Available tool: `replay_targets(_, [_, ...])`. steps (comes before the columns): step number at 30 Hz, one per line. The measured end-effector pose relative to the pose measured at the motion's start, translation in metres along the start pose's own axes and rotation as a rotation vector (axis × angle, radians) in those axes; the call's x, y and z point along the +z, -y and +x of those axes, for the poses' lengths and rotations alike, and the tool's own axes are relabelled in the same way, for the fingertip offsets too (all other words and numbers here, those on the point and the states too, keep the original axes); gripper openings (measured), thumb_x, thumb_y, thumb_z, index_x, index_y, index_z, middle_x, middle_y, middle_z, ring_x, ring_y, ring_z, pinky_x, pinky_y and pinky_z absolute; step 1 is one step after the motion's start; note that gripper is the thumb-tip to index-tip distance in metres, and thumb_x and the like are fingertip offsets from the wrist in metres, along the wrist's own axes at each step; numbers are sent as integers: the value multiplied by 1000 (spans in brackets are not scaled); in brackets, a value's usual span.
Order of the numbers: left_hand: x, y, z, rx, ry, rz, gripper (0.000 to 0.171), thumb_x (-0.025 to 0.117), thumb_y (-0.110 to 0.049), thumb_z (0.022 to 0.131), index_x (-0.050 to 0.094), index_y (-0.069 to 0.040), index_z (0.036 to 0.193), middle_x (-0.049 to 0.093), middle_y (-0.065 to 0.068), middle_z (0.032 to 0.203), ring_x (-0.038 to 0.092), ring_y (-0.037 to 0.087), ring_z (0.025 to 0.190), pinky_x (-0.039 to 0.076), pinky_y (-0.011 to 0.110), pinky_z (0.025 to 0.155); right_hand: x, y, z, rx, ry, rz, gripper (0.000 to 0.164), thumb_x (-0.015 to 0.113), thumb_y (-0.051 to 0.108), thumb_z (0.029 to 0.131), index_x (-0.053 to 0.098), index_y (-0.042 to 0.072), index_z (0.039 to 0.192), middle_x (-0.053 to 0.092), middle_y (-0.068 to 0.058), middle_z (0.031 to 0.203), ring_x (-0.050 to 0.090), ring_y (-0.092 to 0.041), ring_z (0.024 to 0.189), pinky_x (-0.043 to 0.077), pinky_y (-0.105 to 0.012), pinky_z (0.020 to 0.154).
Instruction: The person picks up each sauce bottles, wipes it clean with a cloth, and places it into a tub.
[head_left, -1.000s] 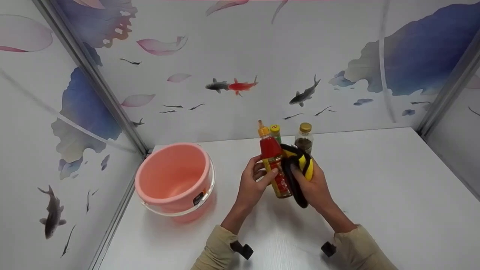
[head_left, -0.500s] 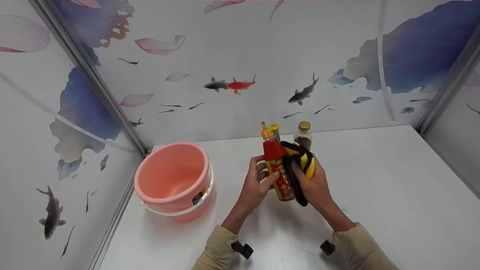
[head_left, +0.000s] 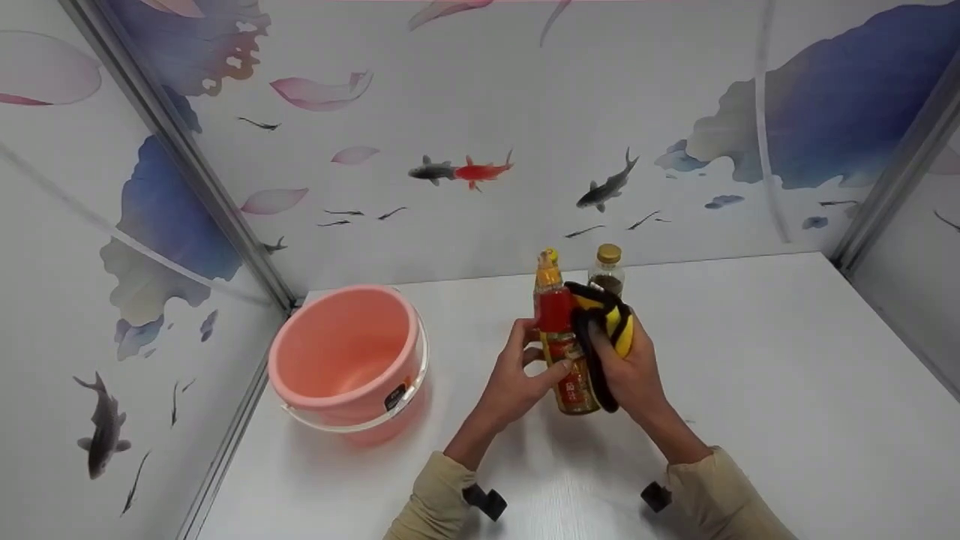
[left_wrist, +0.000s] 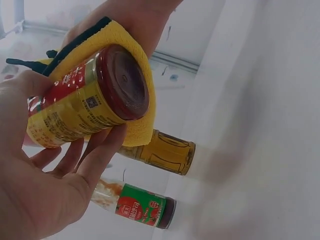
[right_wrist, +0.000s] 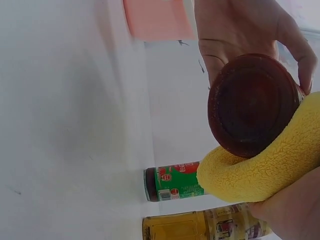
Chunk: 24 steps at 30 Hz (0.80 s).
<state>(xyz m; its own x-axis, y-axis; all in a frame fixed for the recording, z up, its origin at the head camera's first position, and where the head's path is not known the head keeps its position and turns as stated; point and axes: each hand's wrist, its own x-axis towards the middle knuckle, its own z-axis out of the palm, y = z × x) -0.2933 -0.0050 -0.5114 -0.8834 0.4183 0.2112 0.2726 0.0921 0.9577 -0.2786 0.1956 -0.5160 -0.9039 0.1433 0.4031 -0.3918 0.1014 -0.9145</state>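
Observation:
My left hand (head_left: 510, 382) grips a sauce bottle (head_left: 573, 379) with a red and yellow label and an orange nozzle cap. The bottle leans slightly, its base tipped toward me and raised over the table. In my right hand (head_left: 634, 371) is a yellow cloth (head_left: 621, 326) with black edging, folded against the bottle's right side. Seen from the left wrist, the cloth (left_wrist: 137, 137) wraps behind the bottle near its base, and my left thumb and fingers hold the label. The bottle's dark red round base (right_wrist: 250, 107) faces the right wrist camera.
A pink bucket (head_left: 409, 352) with a white handle stands left on the white table (head_left: 780, 375). Behind my hands stand a gold-capped bottle (head_left: 608, 271) of amber liquid and a green-labelled bottle (left_wrist: 140, 206). A fish-patterned wall (head_left: 480, 97) rises behind the table.
The sauce bottle has shifted right and toward me and turned, its nozzle now overlapping the yellow cap behind. My left hand moved slightly right with it; my right hand stays nearly in place.

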Motion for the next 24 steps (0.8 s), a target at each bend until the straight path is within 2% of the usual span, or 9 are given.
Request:
replay_targets(6, [0, 1, -2, 15, 91, 5, 62, 72, -34, 101, 44, -32, 156, 59, -6, 149, 59, 18, 134, 55, 38, 111, -3, 1, 1, 2, -14, 15, 34, 65, 20, 110, 58, 9, 142, 69, -6, 121, 68, -25, 104, 61, -27, 92])
replay_targets(12, [0, 3, -3, 1, 131, 43, 61, 71, -30, 100, 46, -35, 155, 58, -8, 148, 57, 16, 136, 53, 40, 114, -5, 0, 3, -3, -28, 12, 35, 64, 22, 111, 58, 9, 142, 68, -6, 122, 68, -25, 104, 61, -27, 92])
replay_targets(19, [3, 4, -1, 1, 93, 86, 59, 72, -40, 104, 48, -37, 158, 61, -11, 145, 57, 9, 133, 54, 32, 112, -7, 1, 3, 20, -38, 10, 38, 64, 24, 111, 56, 10, 145, 67, -5, 126, 67, -25, 107, 61, -26, 95])
replay_targets(22, [5, 4, 0, 14, 72, 87, 61, 72, -42, 104, 47, -37, 160, 62, -10, 145, 59, 9, 132, 56, 32, 110, -8, 0, 3, 28, -39, 14, 39, 64, 26, 111, 56, 11, 146, 67, -5, 126, 66, -26, 106, 61, -26, 95])
replay_targets(24, [6, 3, 0, 20, 58, 73, 62, 73, -41, 104, 46, -36, 160, 62, -7, 145, 61, 15, 131, 57, 33, 107, -9, 0, 3, 30, -37, 17, 40, 64, 25, 111, 56, 11, 147, 67, -5, 127, 67, -26, 107, 61, -26, 95])
